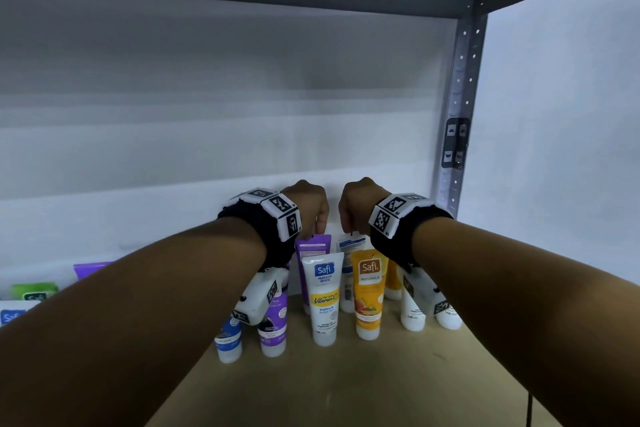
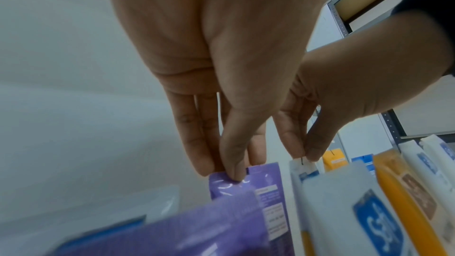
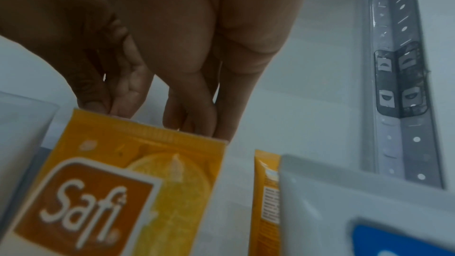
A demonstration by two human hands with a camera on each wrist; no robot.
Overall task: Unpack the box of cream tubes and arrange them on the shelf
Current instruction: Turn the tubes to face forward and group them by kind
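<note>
with many plastic cream tubes already standing cap-down on the brown board shelf (image 1: 346,374), our left hand (image 1: 308,208) pinches a purple tube (image 1: 313,246) and our right hand (image 1: 356,208) a white tube (image 1: 349,244) in the far row, box unseen.

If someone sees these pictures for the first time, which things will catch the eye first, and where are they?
First, the two hands at the back of the brown shelf board: the left hand pinches the top of a purple plastic tube, and the right hand pinches the top of a white tube with blue print. In front stand a white Safi tube with a yellow band and an orange Safi tube.
</note>
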